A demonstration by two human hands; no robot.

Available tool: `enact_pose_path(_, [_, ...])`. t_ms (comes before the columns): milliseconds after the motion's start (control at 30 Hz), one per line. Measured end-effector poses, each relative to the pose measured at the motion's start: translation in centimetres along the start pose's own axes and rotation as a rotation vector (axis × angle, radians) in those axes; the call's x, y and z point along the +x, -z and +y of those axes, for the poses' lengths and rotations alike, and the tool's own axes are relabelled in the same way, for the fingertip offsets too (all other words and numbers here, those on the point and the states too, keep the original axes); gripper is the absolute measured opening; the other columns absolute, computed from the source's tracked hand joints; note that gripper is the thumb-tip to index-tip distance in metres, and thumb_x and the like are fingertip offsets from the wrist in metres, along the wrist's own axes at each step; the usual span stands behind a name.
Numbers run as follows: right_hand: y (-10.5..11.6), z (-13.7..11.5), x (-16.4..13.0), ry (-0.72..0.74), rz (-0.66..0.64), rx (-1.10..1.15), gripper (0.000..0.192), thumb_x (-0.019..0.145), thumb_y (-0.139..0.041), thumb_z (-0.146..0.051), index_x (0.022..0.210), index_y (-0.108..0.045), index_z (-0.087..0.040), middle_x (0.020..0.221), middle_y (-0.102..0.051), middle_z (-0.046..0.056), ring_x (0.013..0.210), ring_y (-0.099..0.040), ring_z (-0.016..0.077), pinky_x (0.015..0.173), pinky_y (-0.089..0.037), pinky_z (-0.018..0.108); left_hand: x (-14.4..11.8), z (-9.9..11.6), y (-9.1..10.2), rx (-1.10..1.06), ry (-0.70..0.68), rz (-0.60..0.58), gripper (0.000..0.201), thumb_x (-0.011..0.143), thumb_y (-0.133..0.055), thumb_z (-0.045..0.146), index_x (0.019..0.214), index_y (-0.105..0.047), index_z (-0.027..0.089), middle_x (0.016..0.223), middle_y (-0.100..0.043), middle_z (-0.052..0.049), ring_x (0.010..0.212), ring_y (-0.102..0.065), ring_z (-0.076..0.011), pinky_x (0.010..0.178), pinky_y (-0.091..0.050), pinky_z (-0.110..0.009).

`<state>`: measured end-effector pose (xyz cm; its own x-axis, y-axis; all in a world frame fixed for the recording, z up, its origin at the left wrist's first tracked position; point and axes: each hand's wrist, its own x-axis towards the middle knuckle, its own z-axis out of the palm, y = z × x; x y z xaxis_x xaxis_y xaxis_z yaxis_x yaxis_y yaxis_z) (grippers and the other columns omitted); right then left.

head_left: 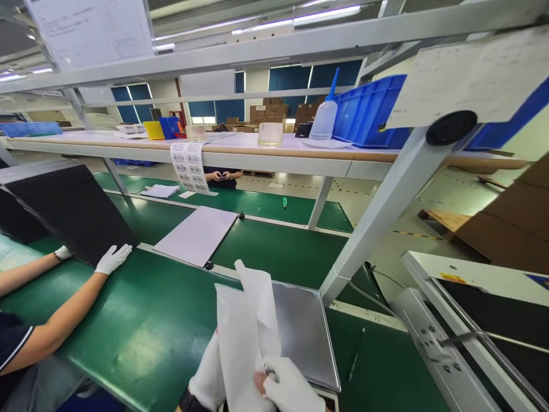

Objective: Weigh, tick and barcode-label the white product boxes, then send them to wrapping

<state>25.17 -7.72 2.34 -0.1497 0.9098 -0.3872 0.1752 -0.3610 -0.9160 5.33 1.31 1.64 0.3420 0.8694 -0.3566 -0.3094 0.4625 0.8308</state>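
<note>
A thin white sheet [238, 337], folded or doubled with a second flap standing up behind, is held upright in front of me. My right hand [291, 384], in a white glove with a bare fingertip showing, pinches its lower right edge. My left hand [210, 366], also gloved and with a black band at the wrist, grips it from the left; most of its fingers are hidden behind the sheet. Just beyond lies a flat metal scale plate [304, 332] on the green bench [150, 320].
At left, a co-worker's gloved hands [112, 259] hold a large black box [72, 206]. A white board or paper stack [197, 232] lies mid-bench. A slanted metal post [369, 217] and a machine [480, 320] stand right. Overhead, a shelf holds a blue bin [369, 111] and bottle [323, 119].
</note>
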Motion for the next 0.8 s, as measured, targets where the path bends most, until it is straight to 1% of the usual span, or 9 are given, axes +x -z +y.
enact_pose_path(67, [0.1,-0.5,-0.4,0.040,0.095,0.093,0.025,0.075,-0.063,-0.042,0.068,-0.056,-0.019,0.066,-0.056,0.001,0.070,-0.056,0.0206,0.067,-0.046,0.028,-1.4,-1.3,-2.2,-0.051,0.037,-0.091,0.085,0.076,-0.055,0.088,0.130,-0.065,0.024,0.125,-0.071,-0.014,0.120,-0.064,-0.0342,0.103,-0.053,-0.054])
enact_pose_path(133, [-0.1,-1.0,-0.6,0.097,0.115,0.221,0.028,0.079,-0.065,-0.046,0.075,-0.063,-0.018,0.077,-0.064,0.005,0.081,-0.062,0.0264,0.076,-0.051,0.033,-2.5,-2.1,-4.1,-0.106,0.039,-0.198,0.102,0.063,-0.061,0.094,0.137,-0.062,0.023,0.126,-0.071,-0.016,0.120,-0.064,-0.0389,0.106,-0.050,-0.056])
enact_pose_path(200, [-0.4,-1.3,-0.4,0.174,0.105,0.350,0.036,0.080,-0.069,-0.052,0.089,-0.071,-0.018,0.092,-0.070,0.009,0.095,-0.065,0.0322,0.089,-0.053,0.040,-3.0,-2.4,-5.5,-0.056,0.016,-0.224,0.104,0.060,-0.078,0.081,0.142,-0.056,0.022,0.128,-0.070,-0.017,0.119,-0.065,-0.0383,0.110,-0.046,-0.054])
enact_pose_path(267, [-0.5,-1.4,-0.1,0.243,0.118,0.400,0.045,0.079,-0.074,-0.058,0.101,-0.074,-0.019,0.104,-0.071,0.012,0.106,-0.064,0.0353,0.101,-0.050,0.045,-3.1,-2.3,-6.1,0.110,-0.020,-0.137,0.095,0.060,-0.090,0.062,0.138,-0.058,0.020,0.129,-0.070,-0.016,0.118,-0.065,-0.0352,0.110,-0.046,-0.048])
enact_pose_path(367, [0.4,-1.5,0.3,0.272,0.150,0.337,0.053,0.078,-0.079,-0.064,0.107,-0.076,-0.020,0.111,-0.071,0.013,0.115,-0.062,0.0373,0.110,-0.045,0.049,-2.7,-1.6,-5.8,0.217,-0.085,-0.006,0.076,0.068,-0.085,0.061,0.125,-0.065,0.015,0.120,-0.073,-0.016,0.111,-0.068,-0.0322,0.099,-0.052,-0.041])
enact_pose_path(467, [2.6,-2.3,0.3,0.254,0.197,0.364,0.060,0.074,-0.086,-0.065,0.112,-0.073,-0.019,0.112,-0.070,0.014,0.113,-0.063,0.0377,0.105,-0.049,0.051,-2.7,-0.4,-4.4,0.218,-0.155,0.074,0.069,0.075,-0.077,0.063,0.123,-0.064,0.015,0.112,-0.075,-0.014,0.099,-0.070,-0.0278,0.087,-0.055,-0.036])
enact_pose_path(600, [4.9,-4.5,0.3,0.337,0.267,0.515,0.075,0.070,-0.087,-0.070,0.120,-0.067,-0.018,0.126,-0.064,0.018,0.120,-0.059,0.0366,0.103,-0.050,0.048,-2.9,0.8,-2.9,0.365,-0.206,0.097,0.058,0.079,-0.075,0.058,0.117,-0.069,0.015,0.108,-0.076,-0.012,0.097,-0.068,-0.0259,0.085,-0.053,-0.033])
enact_pose_path(700, [4.5,-5.3,0.4,0.354,0.231,0.428,0.071,0.075,-0.084,-0.064,0.126,-0.066,-0.019,0.132,-0.063,0.017,0.124,-0.057,0.0367,0.106,-0.050,0.047,-2.4,0.3,-3.3,0.423,-0.207,0.134,0.049,0.078,-0.076,0.056,0.107,-0.073,0.016,0.106,-0.077,-0.011,0.100,-0.068,-0.0280,0.089,-0.052,-0.035])
enact_pose_path(800, [2.9,-4.1,0.9,0.290,0.248,0.141,0.055,0.079,-0.078,-0.060,0.118,-0.073,-0.021,0.123,-0.068,0.015,0.118,-0.061,0.0409,0.104,-0.052,0.050,-1.8,-0.9,-4.8,0.220,-0.163,0.165,0.046,0.072,-0.079,0.058,0.094,-0.071,0.019,0.102,-0.077,-0.010,0.099,-0.068,-0.0294,0.092,-0.052,-0.037])
